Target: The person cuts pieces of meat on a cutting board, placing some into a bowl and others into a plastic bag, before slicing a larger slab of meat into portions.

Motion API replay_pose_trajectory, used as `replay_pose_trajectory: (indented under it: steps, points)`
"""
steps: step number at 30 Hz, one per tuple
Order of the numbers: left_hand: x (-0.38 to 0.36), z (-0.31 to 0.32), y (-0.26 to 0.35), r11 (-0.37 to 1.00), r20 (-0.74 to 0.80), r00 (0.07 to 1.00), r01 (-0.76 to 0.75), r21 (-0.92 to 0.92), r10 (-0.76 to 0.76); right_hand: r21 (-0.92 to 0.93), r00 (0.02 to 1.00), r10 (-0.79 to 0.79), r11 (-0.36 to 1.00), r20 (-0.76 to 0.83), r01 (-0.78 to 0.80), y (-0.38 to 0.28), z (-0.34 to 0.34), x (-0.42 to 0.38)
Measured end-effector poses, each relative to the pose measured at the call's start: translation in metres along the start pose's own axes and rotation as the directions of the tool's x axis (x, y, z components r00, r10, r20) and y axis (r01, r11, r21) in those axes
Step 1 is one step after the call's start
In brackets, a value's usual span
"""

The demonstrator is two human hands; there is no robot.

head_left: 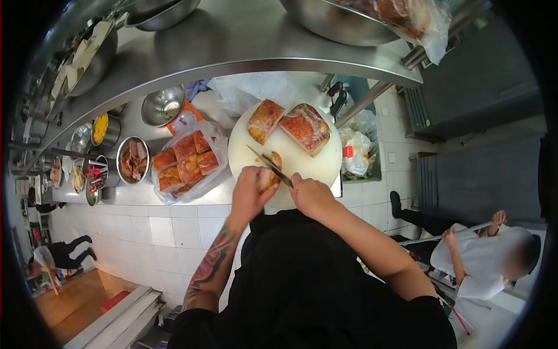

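My right hand (311, 195) is closed round the handle of a knife (271, 166), whose blade points up and to the left across the round white cutting board (241, 139). Under the blade lies a piece of roast pork (268, 179) with browned skin, gripped by the fingers of my left hand (251, 189) near the board's front edge. Two larger slabs rest farther back on the board: a roast pork slab (265, 121) on the left and a bigger roast pork slab (305, 128) on the right.
Left of the board, a plastic bag (218, 154) holds several browned pork blocks. Bowls and tins, including a bowl of dark meat (133, 160), line the counter farther left. A steel shelf (244, 49) spans above. At right, a person (485, 256) holds a pole; another person (61, 254) is far left.
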State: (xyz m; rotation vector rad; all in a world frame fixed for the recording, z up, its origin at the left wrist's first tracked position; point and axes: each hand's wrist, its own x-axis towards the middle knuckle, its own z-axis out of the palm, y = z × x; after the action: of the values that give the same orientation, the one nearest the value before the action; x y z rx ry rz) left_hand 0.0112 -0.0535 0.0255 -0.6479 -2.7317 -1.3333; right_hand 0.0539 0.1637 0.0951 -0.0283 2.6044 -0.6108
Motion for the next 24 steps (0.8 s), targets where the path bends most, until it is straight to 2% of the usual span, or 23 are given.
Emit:
replay_pose_trajectory:
  steps: [1,3,5,6,8,11,12,13,15,17,19,20,21,22,23,24]
  points:
    - [0.008,-0.011,-0.007,0.989,0.093,0.994,0.068,-0.134,-0.056,-0.009,1.000,-0.012,1.000,-0.010,0.011,0.006,-0.001,0.001]
    - [0.022,-0.026,-0.029,0.992,0.085,0.996,-0.019,-0.127,0.030,-0.021,0.999,-0.024,1.000,-0.026,0.024,0.020,-0.008,-0.005]
    - [0.032,-0.040,-0.013,1.000,0.105,0.994,-0.014,0.003,0.014,0.021,0.998,0.007,1.000,-0.067,-0.005,0.035,-0.014,-0.025]
    - [0.034,-0.040,-0.006,1.000,0.104,0.995,-0.015,0.007,0.014,0.032,0.992,-0.017,0.999,-0.127,0.022,0.045,-0.010,-0.032]
    - [0.040,-0.034,0.007,0.923,0.173,0.985,-0.051,0.381,-0.017,0.029,0.988,-0.028,0.999,-0.150,0.033,0.055,-0.002,-0.042]
    - [0.048,-0.020,-0.014,0.916,0.190,0.979,-0.011,0.402,-0.072,0.030,0.976,-0.053,0.998,-0.213,0.061,0.059,0.009,-0.049]
    - [0.051,-0.029,-0.012,0.951,0.174,0.980,0.039,0.307,-0.097,0.038,0.974,-0.035,0.998,-0.223,0.044,0.058,0.010,-0.050]
    - [0.056,-0.040,-0.013,0.945,0.160,0.982,0.043,0.323,-0.100,0.047,0.972,-0.022,0.998,-0.233,0.034,0.058,0.012,-0.049]
    - [0.070,-0.073,-0.018,0.987,0.088,0.983,0.161,0.025,-0.162,0.041,0.973,-0.043,0.998,-0.227,0.054,0.060,0.016,-0.049]
    - [0.093,-0.126,-0.014,0.989,-0.054,0.994,0.105,0.104,-0.100,0.058,0.976,-0.010,0.998,-0.217,0.023,0.060,0.016,-0.051]
    - [0.127,-0.176,-0.028,0.977,-0.198,0.963,0.203,0.072,-0.185,0.061,0.974,-0.009,0.998,-0.227,0.023,0.059,0.016,-0.052]
    - [0.153,-0.199,-0.048,0.997,-0.229,0.973,0.055,0.062,-0.040,0.062,0.974,0.008,0.998,-0.228,0.006,0.058,0.017,-0.052]
    - [0.171,-0.216,-0.046,0.997,-0.287,0.955,0.077,-0.005,-0.075,0.061,0.973,0.005,0.998,-0.232,0.010,0.058,0.018,-0.051]
    - [0.205,-0.233,-0.146,0.994,-0.129,0.986,0.109,-0.011,-0.110,0.057,0.971,0.010,0.998,-0.239,0.004,0.058,0.019,-0.050]
    - [0.218,-0.239,-0.148,0.994,-0.132,0.985,0.107,-0.012,-0.108,0.052,0.970,0.015,0.999,-0.244,-0.002,0.058,0.020,-0.050]
    - [0.227,-0.246,-0.145,0.960,-0.021,0.995,0.097,0.262,-0.095,0.048,0.969,0.012,0.999,-0.247,0.000,0.056,0.020,-0.051]
